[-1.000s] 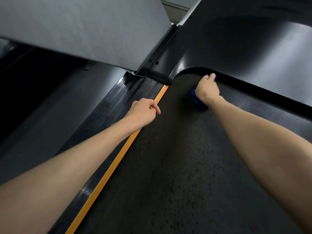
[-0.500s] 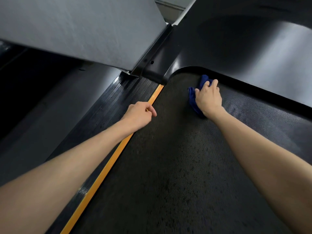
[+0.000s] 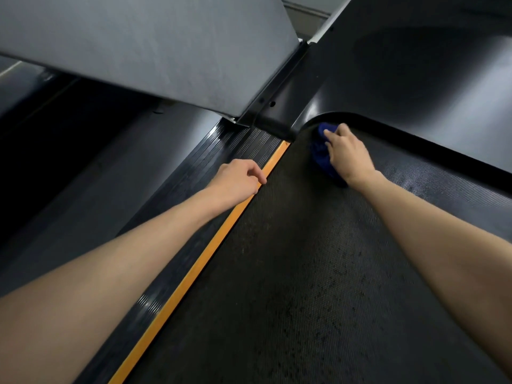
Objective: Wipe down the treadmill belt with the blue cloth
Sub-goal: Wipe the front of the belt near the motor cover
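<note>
The dark textured treadmill belt runs from the bottom up to the motor cover. At its front left corner lies the bunched blue cloth. My right hand presses down on it, fingers laid over it and pointing at the cover's curved edge. Most of the cloth is hidden under the palm. My left hand rests on the ribbed side rail. Its fingers are loosely curled, its fingertips touch the orange strip, and it holds nothing.
The glossy black motor cover curves around the belt's front end. A grey upright panel leans over the left rail. Dark floor lies left of the rail. Dark specks dot the near belt.
My right hand has slid the cloth a little back and then left and forward, tight into the belt's front left corner. My left hand stays on the rail.
</note>
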The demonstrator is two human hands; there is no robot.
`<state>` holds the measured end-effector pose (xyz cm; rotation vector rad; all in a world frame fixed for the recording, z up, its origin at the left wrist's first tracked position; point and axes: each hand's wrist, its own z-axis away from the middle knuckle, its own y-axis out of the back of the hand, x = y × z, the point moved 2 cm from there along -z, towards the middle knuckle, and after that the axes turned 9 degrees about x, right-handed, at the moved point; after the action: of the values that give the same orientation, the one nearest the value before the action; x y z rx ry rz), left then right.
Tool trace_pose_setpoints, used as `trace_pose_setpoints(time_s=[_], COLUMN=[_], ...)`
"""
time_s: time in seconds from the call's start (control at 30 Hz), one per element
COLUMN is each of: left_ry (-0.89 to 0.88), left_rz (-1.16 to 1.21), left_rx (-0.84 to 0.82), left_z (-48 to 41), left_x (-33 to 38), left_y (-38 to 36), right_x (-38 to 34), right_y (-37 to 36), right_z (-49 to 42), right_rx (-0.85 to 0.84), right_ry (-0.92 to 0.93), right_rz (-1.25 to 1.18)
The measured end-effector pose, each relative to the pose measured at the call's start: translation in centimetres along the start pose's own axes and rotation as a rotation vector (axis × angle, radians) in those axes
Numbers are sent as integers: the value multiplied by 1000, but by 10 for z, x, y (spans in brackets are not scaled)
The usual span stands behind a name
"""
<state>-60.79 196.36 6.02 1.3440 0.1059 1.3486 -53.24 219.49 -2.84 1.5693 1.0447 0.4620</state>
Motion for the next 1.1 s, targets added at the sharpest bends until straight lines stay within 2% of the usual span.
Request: trace_pose_setpoints(time_s=[0.13,0.2,0.3,0.43,0.57,0.7,0.87,0.93,1.03,1.1], left_ry=[21,25,18,-9,-19,-25,-22,-19,-15,-9], left_rz=[-13,-18,-24,-27,-17,-1,8,6,10,8], left_rx=[-25,-34,-48,-46,-27,-31,-34,-46,-43,-41], left_z=[5,7,7,6,7,2,-5,-6,-6,-7], left_x=[-7,-10,-11,-7,-9,-19,-29,-30,-35,-38], left_y=[-5,-8,-10,-6,-2,2,2,1,0,1], right_x=[17,15,6,1,4,2,-34,-28,-10,-13], right_y=[13,17,15,2,2,0,-11,-15,-16,-18], right_z=[-9,-9,-2,4,-8,-17,-12,-15,-21,-27], right_rx=[66,57,53,27,32,99,62,100,176,169], right_ry=[-290,-353,-323,-225,-454,-533,-180,-145,-349,-475], right_rz=[56,114,274,264,95,-50,-89,-39,37,-16])
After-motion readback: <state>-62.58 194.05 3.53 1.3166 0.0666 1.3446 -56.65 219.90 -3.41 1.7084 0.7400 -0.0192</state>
